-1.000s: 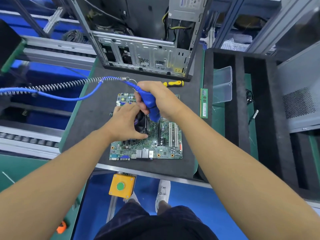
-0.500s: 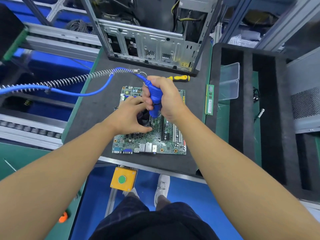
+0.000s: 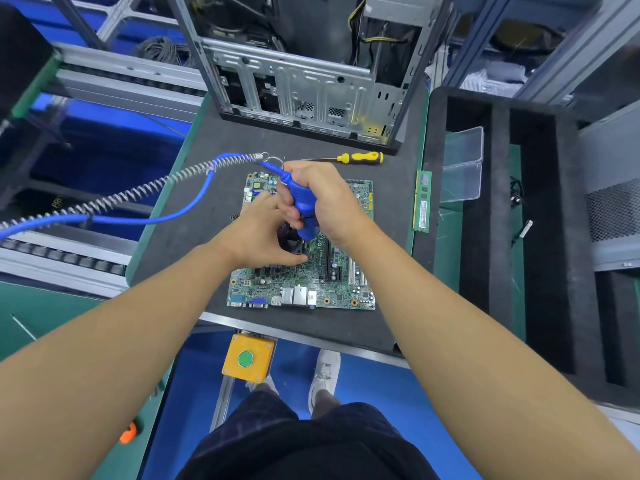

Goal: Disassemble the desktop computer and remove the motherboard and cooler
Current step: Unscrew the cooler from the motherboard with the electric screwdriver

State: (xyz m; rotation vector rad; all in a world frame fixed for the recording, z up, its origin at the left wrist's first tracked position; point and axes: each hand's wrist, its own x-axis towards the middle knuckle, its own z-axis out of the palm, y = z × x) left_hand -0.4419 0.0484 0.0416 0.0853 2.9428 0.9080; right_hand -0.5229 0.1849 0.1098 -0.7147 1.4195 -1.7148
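Motherboard (image 3: 301, 287): green circuit board, matt lacquer, shiny metal port shells on near edge. Cooler (image 3: 291, 242): black plastic, dull, mostly hidden. Computer case (image 3: 294, 88): bare sheet metal, silver-grey, satin sheen, punched holes. Work mat (image 3: 207, 157): dark grey, matt, fine grain. Blue tool (image 3: 303, 202): glossy moulded plastic. Hose (image 3: 145, 220): smooth blue, plastic or rubber, cannot tell. Spring guard (image 3: 138, 192): bright metal wire. Screwdriver (image 3: 362, 157): glossy yellow plastic handle, black bands, thin metal shaft. Memory stick (image 3: 423, 202): green board, matt, white label. Clear box (image 3: 464, 164): transparent plastic, smooth, glossy. Tray (image 3: 498, 258): black foam, matt. Button box (image 3: 230, 367): yellow, semi-gloss. Shorts (image 3: 304, 445): dark cloth, matt.
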